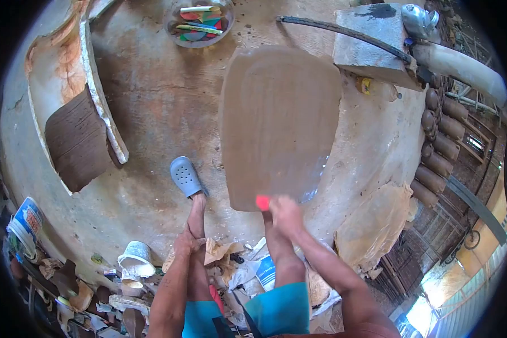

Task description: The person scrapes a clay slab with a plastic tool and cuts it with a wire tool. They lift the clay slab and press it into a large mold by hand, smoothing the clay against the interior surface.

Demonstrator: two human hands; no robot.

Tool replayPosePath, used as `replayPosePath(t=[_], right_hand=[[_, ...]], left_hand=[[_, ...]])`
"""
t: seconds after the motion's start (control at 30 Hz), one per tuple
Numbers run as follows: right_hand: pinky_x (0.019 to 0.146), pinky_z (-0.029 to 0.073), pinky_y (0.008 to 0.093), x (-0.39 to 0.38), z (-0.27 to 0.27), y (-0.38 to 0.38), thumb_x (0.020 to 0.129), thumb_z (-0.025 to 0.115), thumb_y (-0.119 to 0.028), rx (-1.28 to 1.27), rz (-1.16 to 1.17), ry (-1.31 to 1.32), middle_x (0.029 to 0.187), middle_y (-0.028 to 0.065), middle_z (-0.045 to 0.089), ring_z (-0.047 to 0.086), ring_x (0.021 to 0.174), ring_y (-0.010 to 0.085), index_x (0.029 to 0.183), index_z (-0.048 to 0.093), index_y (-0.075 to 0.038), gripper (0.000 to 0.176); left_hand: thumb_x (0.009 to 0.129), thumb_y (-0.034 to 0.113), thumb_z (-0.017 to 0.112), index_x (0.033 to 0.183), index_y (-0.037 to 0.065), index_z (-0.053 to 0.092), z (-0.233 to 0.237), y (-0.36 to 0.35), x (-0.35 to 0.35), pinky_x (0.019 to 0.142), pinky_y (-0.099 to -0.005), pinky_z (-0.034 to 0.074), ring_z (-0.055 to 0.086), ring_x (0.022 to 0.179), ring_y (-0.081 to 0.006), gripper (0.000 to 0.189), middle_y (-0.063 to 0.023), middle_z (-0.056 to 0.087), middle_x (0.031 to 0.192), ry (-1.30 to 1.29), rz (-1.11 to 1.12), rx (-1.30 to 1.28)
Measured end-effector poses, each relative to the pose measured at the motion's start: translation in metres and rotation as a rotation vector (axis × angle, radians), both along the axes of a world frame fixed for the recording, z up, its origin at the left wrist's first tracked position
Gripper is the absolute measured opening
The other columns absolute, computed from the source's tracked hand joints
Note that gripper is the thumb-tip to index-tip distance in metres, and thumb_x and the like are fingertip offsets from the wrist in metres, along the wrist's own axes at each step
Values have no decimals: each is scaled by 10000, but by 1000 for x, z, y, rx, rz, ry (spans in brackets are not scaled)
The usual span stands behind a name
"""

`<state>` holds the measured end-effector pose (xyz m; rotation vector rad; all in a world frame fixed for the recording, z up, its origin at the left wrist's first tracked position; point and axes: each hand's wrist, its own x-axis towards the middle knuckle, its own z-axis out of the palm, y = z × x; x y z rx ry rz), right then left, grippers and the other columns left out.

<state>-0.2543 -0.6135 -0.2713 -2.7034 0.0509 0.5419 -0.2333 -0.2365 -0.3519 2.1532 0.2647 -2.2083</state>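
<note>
A broad, smooth slab of wet brown clay (281, 124) lies flat before me, rounded at its far end. My right hand (286, 217) is closed on a small red scraper (262, 203) at the near edge of the slab. The hand is slightly blurred, and its fingers cover part of the scraper. My left hand (186, 243) is wrapped round my left shin (196, 219), away from the clay. A grey-blue clog (185, 176) is on my left foot, left of the slab; my right foot is hidden.
A clear bowl (229, 35) of coloured scrapers and sticks stands beyond the slab. At left, a curved mould (98, 107) holds a darker clay sheet (78, 141). A concrete block (366, 42) with a bent bar (343, 29) is at far right. White buckets (136, 259) stand lower left.
</note>
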Motion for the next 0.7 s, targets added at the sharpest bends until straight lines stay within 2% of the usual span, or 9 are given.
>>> replayPosePath(t=[0.07,0.13,0.3,0.37,0.4,0.47,0.53,0.57,0.7], right_hand=[[942,583,488,84,-9,-55,830,653,34,-53,-98,-177,1165,213,749,704,1058,392,1124,731,-3,307],[925,577,492,176,-27,-118,850,613,38,-190,-47,-407,1130,204,742,698,1029,387,1153,709,-9,321],[892,558,514,326,-67,-208,864,581,-18,-203,4,-388,1070,181,726,678,1030,405,1136,734,-50,313],[897,552,509,304,-62,-188,838,586,-15,-232,47,-277,1033,184,709,669,1031,400,1108,733,-46,309],[887,544,503,276,-61,-177,816,579,1,-169,43,-377,960,175,682,665,987,394,1057,721,-45,283],[815,532,485,210,-57,-153,799,644,3,-148,46,-364,961,134,688,673,959,340,946,684,-65,167],[809,510,463,143,-48,-131,797,651,-12,-75,50,-350,955,118,671,668,988,314,943,671,-70,158],[827,502,458,110,-42,-121,802,665,-40,-59,22,-193,970,115,674,666,1025,304,978,704,-66,182],[829,495,456,-8,-39,-83,811,693,-96,10,52,-211,989,79,651,636,1030,272,1094,753,-62,291]], left_hand=[[768,573,900,1713,150,174,-1,-5,2,1147,-513,504,607,1363,-439,1264,-295,621,1460,6,11,15],[767,576,902,1712,148,176,-3,-10,0,1144,-511,508,607,1364,-439,1266,-295,615,1468,6,-3,28],[746,589,888,1705,90,160,-7,-17,-32,1086,-514,535,665,1280,-440,1303,-284,675,1386,-95,-85,47],[739,584,898,1698,78,162,3,-36,-35,1065,-520,547,677,1254,-445,1310,-288,684,1365,-100,-79,131],[739,584,898,1698,78,162,6,-44,-39,1065,-520,547,677,1254,-445,1310,-288,684,1365,-97,-76,136],[720,554,947,1714,173,146,11,-56,-44,1109,-532,531,621,1337,-456,1331,-304,593,1471,-104,5,221],[720,551,946,1713,177,149,10,-58,-53,1106,-534,532,623,1331,-458,1327,-310,593,1467,-119,31,224],[720,547,945,1713,181,152,8,-59,-57,1102,-537,534,625,1326,-461,1323,-316,592,1463,-135,55,222],[723,534,943,1713,171,149,5,-60,-62,1106,-534,531,625,1325,-463,1320,-318,588,1469,-165,63,234]])
